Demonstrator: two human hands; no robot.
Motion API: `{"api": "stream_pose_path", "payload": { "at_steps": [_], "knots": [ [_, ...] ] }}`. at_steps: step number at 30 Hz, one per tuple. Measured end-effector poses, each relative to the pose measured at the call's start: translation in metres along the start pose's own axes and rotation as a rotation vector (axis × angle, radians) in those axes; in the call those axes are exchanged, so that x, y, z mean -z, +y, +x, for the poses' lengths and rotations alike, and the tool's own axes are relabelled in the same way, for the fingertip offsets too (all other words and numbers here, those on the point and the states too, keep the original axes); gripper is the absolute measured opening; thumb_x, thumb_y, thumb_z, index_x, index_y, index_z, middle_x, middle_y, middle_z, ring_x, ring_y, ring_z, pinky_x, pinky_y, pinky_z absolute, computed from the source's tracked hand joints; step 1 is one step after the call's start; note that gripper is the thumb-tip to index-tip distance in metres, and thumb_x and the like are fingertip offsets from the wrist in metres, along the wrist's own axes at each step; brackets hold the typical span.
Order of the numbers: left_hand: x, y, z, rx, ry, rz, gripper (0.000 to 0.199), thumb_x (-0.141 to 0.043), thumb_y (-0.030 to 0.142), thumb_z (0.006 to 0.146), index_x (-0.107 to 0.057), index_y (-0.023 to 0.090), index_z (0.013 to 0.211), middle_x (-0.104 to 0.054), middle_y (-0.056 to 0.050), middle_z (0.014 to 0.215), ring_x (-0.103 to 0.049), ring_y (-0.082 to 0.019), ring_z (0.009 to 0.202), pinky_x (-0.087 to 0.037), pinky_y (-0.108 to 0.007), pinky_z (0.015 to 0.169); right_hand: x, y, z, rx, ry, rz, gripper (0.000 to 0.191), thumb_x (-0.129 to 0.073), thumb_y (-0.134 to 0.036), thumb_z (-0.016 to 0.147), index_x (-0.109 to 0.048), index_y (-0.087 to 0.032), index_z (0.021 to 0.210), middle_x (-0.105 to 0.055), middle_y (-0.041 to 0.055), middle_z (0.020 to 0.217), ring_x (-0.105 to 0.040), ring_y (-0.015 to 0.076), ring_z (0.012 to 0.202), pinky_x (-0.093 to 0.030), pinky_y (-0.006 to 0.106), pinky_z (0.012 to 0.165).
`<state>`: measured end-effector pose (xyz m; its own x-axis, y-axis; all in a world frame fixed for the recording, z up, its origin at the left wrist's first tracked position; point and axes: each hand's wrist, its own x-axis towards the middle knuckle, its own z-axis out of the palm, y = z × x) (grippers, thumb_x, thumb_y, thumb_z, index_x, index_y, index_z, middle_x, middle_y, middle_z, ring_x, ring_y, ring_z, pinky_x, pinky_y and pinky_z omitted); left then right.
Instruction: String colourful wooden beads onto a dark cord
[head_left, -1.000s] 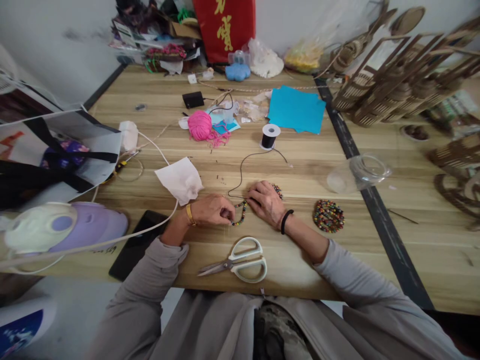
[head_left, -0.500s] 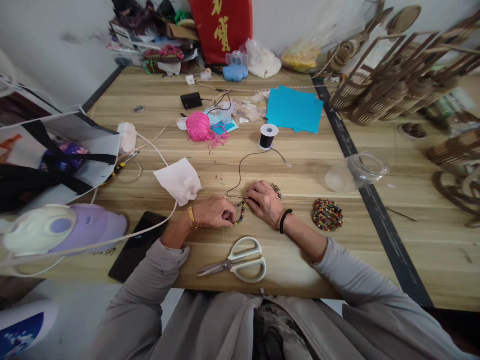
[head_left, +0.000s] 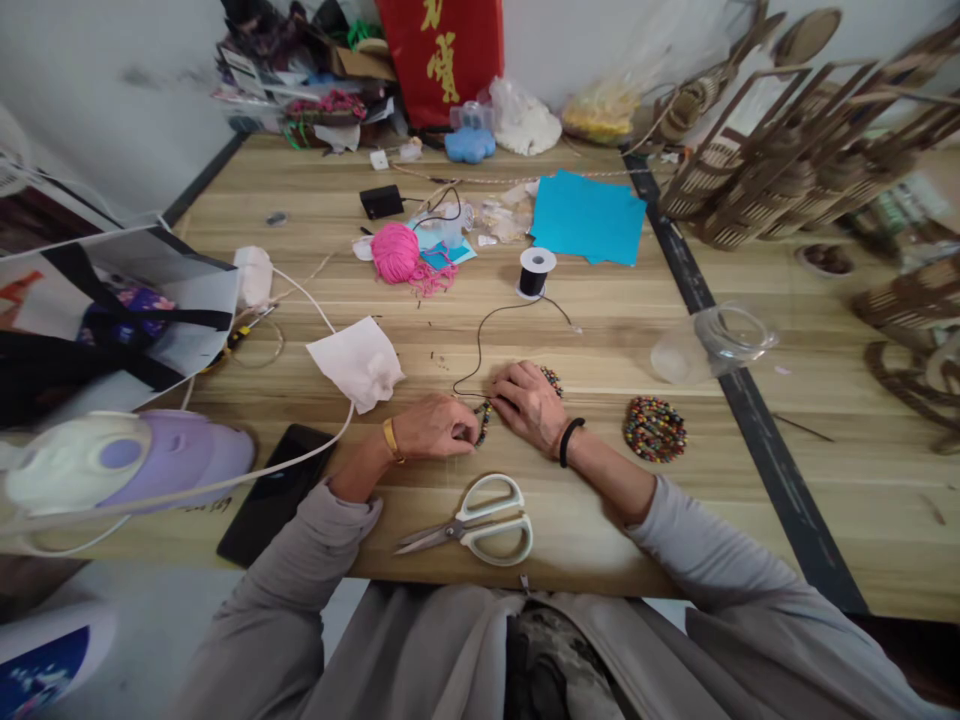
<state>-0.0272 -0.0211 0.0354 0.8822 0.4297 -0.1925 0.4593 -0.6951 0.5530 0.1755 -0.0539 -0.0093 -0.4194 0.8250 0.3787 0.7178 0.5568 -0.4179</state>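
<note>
A short string of multicoloured beads [head_left: 484,424] runs between my two hands, low over the table. My left hand [head_left: 437,425], with a gold bracelet at the wrist, pinches its near end. My right hand [head_left: 529,400], wearing a black band, rests with closed fingers at the other end, where black cord [head_left: 481,345] leads off to a white spool [head_left: 534,272]. More beads [head_left: 553,379] show past my right knuckles, partly hidden. A coiled pile of bead strands [head_left: 655,429] lies to the right. Scissors with white handles [head_left: 491,520] lie open in front of my hands.
Left are a white tissue [head_left: 358,362], a black phone [head_left: 262,500], a white cable and a purple-and-white device [head_left: 172,455]. Farther back lie pink yarn [head_left: 396,252] and blue sheets [head_left: 589,215]. Clear plastic [head_left: 712,345] and brown woven-looking lanterns [head_left: 780,185] stand right.
My left hand has shifted slightly right along the bead string, so less of the string shows between my hands. My right hand stays put.
</note>
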Motion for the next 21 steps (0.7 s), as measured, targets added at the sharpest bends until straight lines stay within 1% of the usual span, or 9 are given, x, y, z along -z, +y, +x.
{"api": "stream_pose_path", "payload": {
  "at_steps": [7, 13, 21],
  "knots": [
    [0.0035, 0.0020, -0.0012, -0.003, -0.015, 0.002, 0.009, -0.064, 0.022, 0.074, -0.069, 0.016, 0.070, -0.056, 0.002, 0.059, -0.048, -0.009, 0.058, -0.031, -0.021, 0.059, -0.0005, 0.0002, -0.0002, 0.000, 0.000, 0.015, 0.019, -0.047, -0.025, 0.093, -0.064, -0.018, 0.090, -0.058, 0.0090, 0.091, -0.045, 0.0231, 0.089, -0.039, 0.039, 0.080],
    [0.0058, 0.0020, -0.0015, 0.003, 0.003, -0.019, 0.010, -0.065, 0.025, 0.073, -0.070, 0.017, 0.074, -0.053, 0.003, 0.058, -0.047, -0.009, 0.057, -0.032, -0.021, 0.060, -0.0003, 0.0002, 0.0000, -0.008, -0.011, 0.030, 0.018, -0.048, -0.024, 0.092, -0.064, -0.018, 0.090, -0.058, 0.0090, 0.091, -0.045, 0.0228, 0.090, -0.038, 0.038, 0.081],
    [0.0095, 0.0027, -0.0022, -0.010, 0.012, -0.043, 0.010, -0.064, 0.022, 0.074, -0.072, 0.017, 0.079, -0.050, 0.003, 0.057, -0.047, -0.009, 0.058, -0.033, -0.020, 0.061, 0.0006, 0.0001, 0.0000, -0.006, -0.014, 0.034, 0.019, -0.047, -0.024, 0.093, -0.064, -0.018, 0.090, -0.057, 0.0090, 0.090, -0.044, 0.0232, 0.090, -0.038, 0.039, 0.081]
  ]
}}
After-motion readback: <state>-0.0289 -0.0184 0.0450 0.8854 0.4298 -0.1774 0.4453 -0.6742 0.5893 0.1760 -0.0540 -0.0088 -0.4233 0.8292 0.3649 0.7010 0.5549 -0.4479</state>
